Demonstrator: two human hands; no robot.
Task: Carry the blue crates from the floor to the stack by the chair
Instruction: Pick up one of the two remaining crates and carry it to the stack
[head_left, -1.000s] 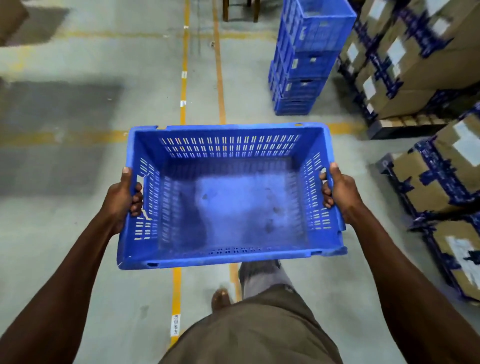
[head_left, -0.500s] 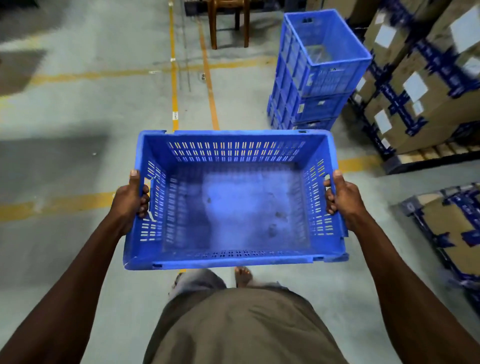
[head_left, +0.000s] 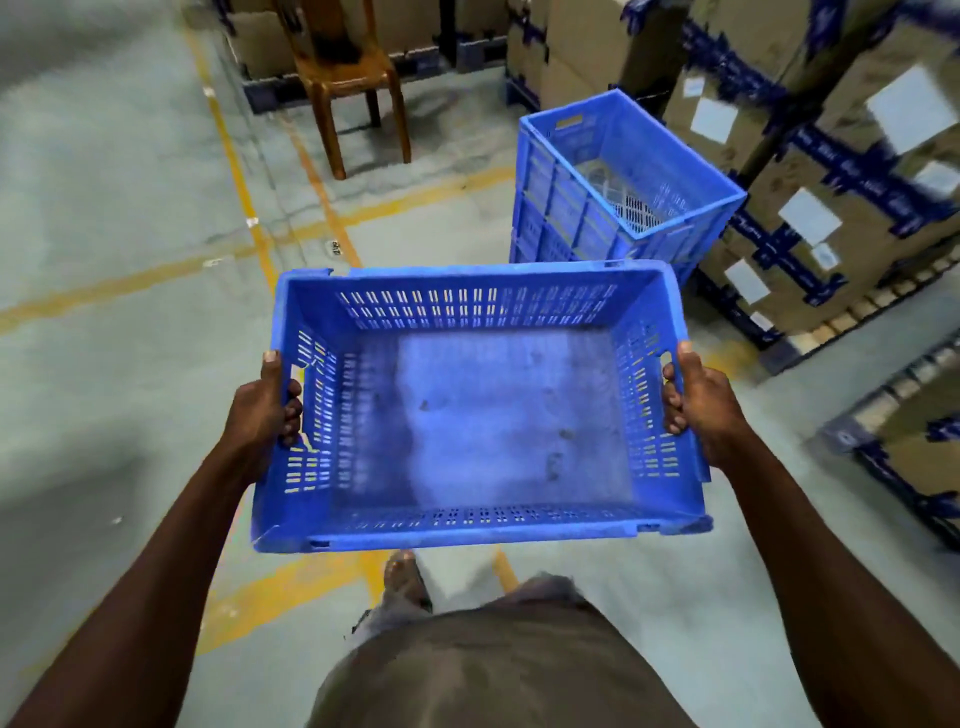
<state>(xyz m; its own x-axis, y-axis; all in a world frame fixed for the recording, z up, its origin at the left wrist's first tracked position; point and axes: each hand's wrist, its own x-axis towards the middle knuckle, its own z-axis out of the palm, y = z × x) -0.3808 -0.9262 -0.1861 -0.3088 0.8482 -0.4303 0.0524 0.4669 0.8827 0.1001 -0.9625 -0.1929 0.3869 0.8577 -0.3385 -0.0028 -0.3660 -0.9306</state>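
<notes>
I carry an empty blue crate (head_left: 483, 415) with slotted walls, level in front of my waist. My left hand (head_left: 262, 410) grips its left wall at the handle slot, thumb over the rim. My right hand (head_left: 698, 402) grips the right wall the same way. Just beyond the crate's far right corner stands the stack of blue crates (head_left: 602, 187), its top crate open and empty. A brown wooden chair (head_left: 353, 78) stands on the floor to the stack's far left.
Taped cardboard boxes on pallets (head_left: 831, 208) line the right side, close behind the stack, and more boxes (head_left: 924, 405) sit at near right. Yellow floor lines (head_left: 249, 208) cross the grey concrete. Open floor lies to the left.
I have walked forward with the crate. The stack and chair have come much nearer and lower in view. Both hands keep the same grip.
</notes>
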